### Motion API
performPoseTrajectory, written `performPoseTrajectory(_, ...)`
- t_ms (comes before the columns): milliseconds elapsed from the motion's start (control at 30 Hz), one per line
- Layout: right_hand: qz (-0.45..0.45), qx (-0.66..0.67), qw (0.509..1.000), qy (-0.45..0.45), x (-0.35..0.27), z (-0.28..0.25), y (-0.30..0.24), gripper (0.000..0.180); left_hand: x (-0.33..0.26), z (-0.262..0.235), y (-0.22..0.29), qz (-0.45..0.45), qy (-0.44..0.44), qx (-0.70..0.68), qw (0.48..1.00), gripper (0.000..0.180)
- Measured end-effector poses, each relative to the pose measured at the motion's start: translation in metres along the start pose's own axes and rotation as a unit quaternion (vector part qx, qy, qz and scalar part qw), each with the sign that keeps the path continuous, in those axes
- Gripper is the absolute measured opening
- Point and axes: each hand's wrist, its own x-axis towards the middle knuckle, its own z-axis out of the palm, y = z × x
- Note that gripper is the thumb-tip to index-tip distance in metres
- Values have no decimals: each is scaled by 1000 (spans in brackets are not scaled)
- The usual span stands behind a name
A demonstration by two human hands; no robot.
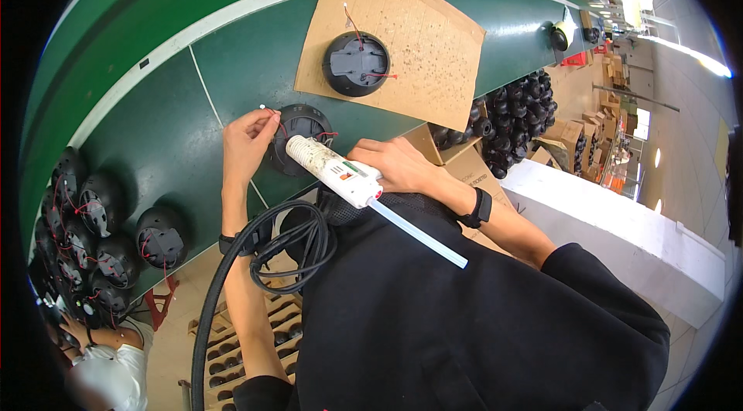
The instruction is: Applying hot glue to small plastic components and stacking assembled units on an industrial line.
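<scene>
My left hand (249, 145) is closed in a pinch on a thin red wire with a small white connector at its end. The wire belongs to a round black housing (303, 118) lying on the green table just right of those fingers. In my right hand (401, 165) is a white hot glue gun (340, 172), its front end over the housing's near side and partly hiding it. From the gun's back sticks a translucent glue stick (420, 234). The right fingers wrap round the gun's handle, which is mostly hidden.
A second black housing (357, 64) with red wires rests on a stained cardboard sheet (433, 47). Several more housings (161, 237) crowd the table's left end, near another person's hand (76, 331). A coiled black cable (298, 256) hangs by my left forearm. Black parts (517, 117) pile up at right.
</scene>
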Motion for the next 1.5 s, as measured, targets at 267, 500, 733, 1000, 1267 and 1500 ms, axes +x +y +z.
performPoseTrajectory(267,27,2,1000,-1,-1,-1,-3,33,-4,-3,1,-9,-16,-44,999,12)
performPoseTrajectory(500,31,-3,1000,1,-5,0,-4,34,-24,-14,-8,3,-25,-77,997,7)
performPoseTrajectory(733,33,-3,999,7,-6,-1,-3,34,-53,-23,-17,17,-78,-51,995,10)
performPoseTrajectory(1000,12,-10,1000,21,-4,1,-1,33,-62,-12,4,65,-113,34,991,11)
performPoseTrajectory(1267,16,-16,1000,-2,-2,5,0,35,-63,-12,1,78,-102,55,990,11)
performPoseTrajectory(1500,16,-22,999,19,-4,1,-1,35,-62,-14,-1,74,-102,43,991,11)
